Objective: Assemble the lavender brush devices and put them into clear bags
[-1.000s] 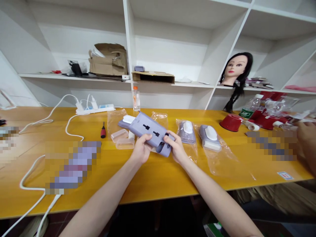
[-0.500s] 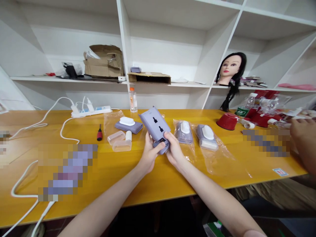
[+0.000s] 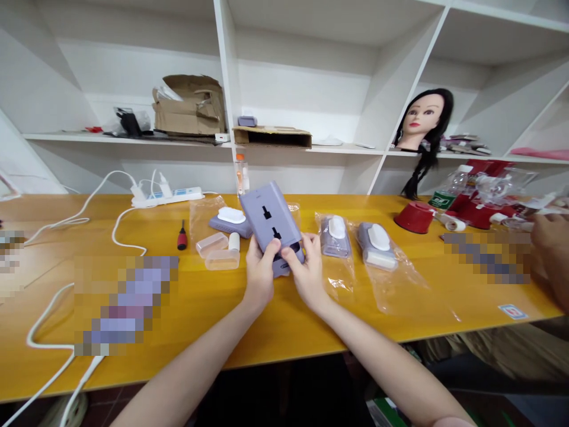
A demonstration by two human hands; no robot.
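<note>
Beyond a red-handled screwdriver and clear plastic cases, the left hand and right hand close their fingers firmly around a lavender travel adapter, held upright over the yellow table, just left of a bagged adapter.

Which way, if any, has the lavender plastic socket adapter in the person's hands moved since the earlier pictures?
Yes: the lavender plastic socket adapter has swung more upright, its top end now rising past the back edge of the yellow table.
</note>
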